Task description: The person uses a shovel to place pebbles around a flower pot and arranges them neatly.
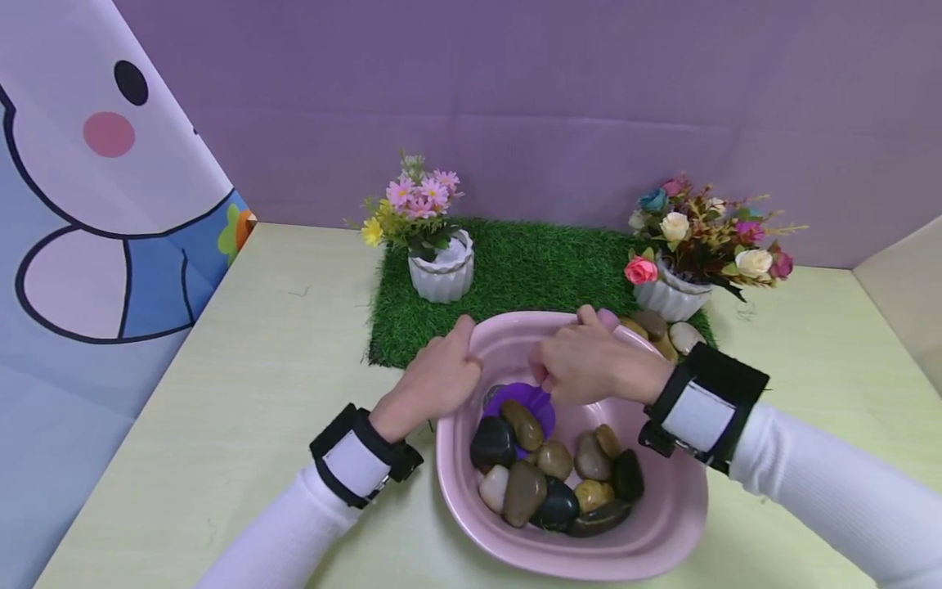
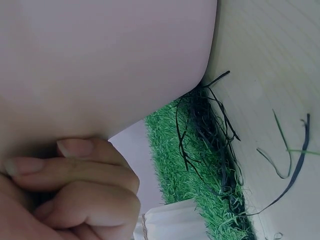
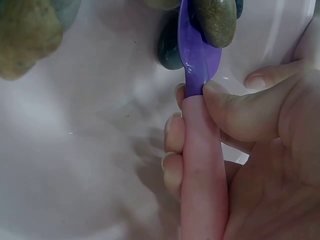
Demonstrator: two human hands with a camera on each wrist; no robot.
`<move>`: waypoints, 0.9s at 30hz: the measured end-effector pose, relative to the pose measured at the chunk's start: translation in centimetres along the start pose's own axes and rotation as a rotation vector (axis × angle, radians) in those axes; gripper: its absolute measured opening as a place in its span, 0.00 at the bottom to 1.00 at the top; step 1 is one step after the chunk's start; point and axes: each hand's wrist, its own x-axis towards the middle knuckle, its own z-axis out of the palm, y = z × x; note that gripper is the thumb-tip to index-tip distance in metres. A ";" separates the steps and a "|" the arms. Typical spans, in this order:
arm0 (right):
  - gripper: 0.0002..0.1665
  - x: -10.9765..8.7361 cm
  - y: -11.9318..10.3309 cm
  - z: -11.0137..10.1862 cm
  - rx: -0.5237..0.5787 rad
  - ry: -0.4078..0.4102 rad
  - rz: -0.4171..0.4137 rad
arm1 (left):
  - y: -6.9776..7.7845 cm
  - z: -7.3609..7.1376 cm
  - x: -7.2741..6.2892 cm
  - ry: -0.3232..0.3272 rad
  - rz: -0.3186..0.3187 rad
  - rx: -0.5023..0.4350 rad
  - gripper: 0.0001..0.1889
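My right hand (image 1: 589, 360) grips the pink handle (image 3: 202, 165) of a small shovel with a purple blade (image 1: 540, 401), inside the pink basin (image 1: 684, 523). The thumb lies along the top of the handle and the fingers curl around it. A brown stone (image 1: 521, 424) rests on the blade. Several black, brown, tan and white stones lie in the basin around it, among them a black stone (image 1: 493, 442) beside the blade. My left hand (image 1: 437, 372) holds the basin's rim at the upper left, its fingers curled beneath the edge in the left wrist view.
Behind the basin lies a green turf mat (image 1: 545, 262). On it stand a white pot (image 1: 441, 274) of pink and yellow flowers and, at right, another white pot (image 1: 671, 296) of mixed flowers. Stones (image 1: 686, 337) lie beside that pot. Dark strands (image 2: 220, 130) fray from the mat's edge.
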 end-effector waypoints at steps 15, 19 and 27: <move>0.09 -0.9 -0.4 0.7 0.042 0.131 0.007 | -0.1 0.0 0.1 0.006 0.010 0.008 0.12; 0.09 -0.9 -0.7 0.4 0.007 0.138 0.010 | 0.0 -0.1 0.0 0.008 0.009 -0.002 0.12; 0.09 -0.4 -0.2 -0.3 0.057 0.037 0.032 | 0.0 0.0 0.1 0.003 -0.002 -0.022 0.13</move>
